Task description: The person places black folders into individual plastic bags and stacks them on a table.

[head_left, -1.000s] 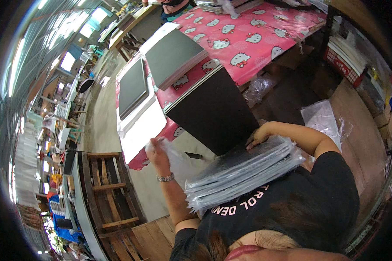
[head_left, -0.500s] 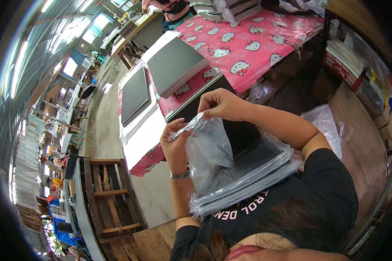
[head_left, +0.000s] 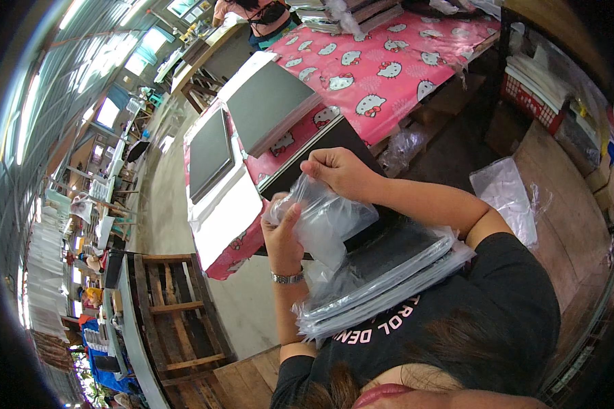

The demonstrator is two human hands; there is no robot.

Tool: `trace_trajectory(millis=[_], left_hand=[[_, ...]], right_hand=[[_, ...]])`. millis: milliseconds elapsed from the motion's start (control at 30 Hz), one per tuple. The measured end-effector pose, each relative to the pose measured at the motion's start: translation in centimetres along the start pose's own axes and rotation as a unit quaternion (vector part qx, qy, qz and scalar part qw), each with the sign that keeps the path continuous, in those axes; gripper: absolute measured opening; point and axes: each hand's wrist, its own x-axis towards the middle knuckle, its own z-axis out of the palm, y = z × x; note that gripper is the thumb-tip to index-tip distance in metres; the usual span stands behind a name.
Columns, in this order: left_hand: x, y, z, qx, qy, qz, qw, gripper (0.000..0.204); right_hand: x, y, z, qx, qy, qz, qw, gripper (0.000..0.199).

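A clear plastic bag [head_left: 331,228] hangs crumpled between my two hands, above my lap. My left hand [head_left: 284,232] pinches its left edge with the thumb in front; the other fingers are partly hidden by the film. My right hand [head_left: 340,172] is curled closed around the bag's upper edge. Just below the bag, a stack of flat dark pieces in clear plastic sleeves [head_left: 389,279] rests against my body. Behind my right hand lies a black flat panel [head_left: 341,136] at the table's near edge; my hands and the bag hide part of it.
The table has a pink patterned cover [head_left: 361,68]. On it are a thick stack of dark sheets [head_left: 269,102], a smaller dark stack [head_left: 211,153] and white paper [head_left: 232,208]. A wooden pallet [head_left: 177,310] stands left; a plastic sheet [head_left: 505,194] lies right. Another person [head_left: 259,17] is beyond the table.
The bag has bunched up and shifted slightly right between my hands. My right hand has curled tighter and moved slightly down; my left hand has turned, thumb up.
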Motion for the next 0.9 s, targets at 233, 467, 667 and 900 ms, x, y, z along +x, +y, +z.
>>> trace_trajectory(millis=[233,467,667,900], left_hand=[[0.5,0.4,-0.5,0.026,-0.007,0.054,0.998,0.035],[0.1,-0.7,1.4,0.038,-0.025,-0.006,0.999,0.021],[-1.5,1.0,-5.7,-0.102,-0.074,-0.066,0.990,0.022],[-5.6,-0.6,-8.8,0.132,-0.211,-0.163,0.955,0.033]], right_hand=[[0.6,-1.5,-0.7,-0.147,-0.024,-0.040,0.988,0.018],[1.9,1.1,-0.7,-0.051,0.049,-0.126,0.989,0.014],[-3.3,-1.4,-2.1,-0.077,-0.466,0.134,0.871,0.017],[-3.3,-3.1,-8.7,0.207,-0.256,0.128,0.936,0.022]])
